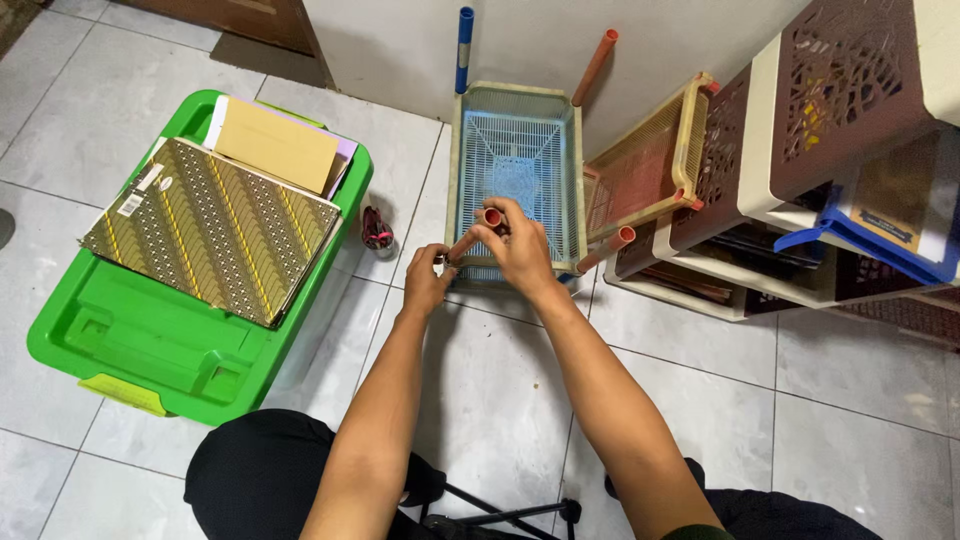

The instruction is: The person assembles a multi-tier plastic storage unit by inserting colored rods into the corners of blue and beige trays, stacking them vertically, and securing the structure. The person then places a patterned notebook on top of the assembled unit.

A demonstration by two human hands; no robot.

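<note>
I see a grey tiled floor (500, 400) running up to a white wall (640, 40), with a dark door (250, 20) at top left. My left hand (428, 280) pinches the low end of an orange tube (470, 240), grip closed on it; my right hand (520, 245) wraps the tube's top end, also closed. The tube sits just over the near edge of a blue-mesh tray (515, 170) lying on the floor. Count of tubes: four orange in view, one held, one at the wall (595, 65), one beside the tray (607, 248), plus short ends on a second, reddish tray (645, 170) leaning at right; one blue tube (465, 45). Two trays. One green bin (160, 340) at left carrying a patterned board (215, 230) and a tan folder (280, 145). One brown-and-cream rack (800, 150) at right. A small dark item (377, 230) lies between bin and tray, possibly clips; too small to tell.
</note>
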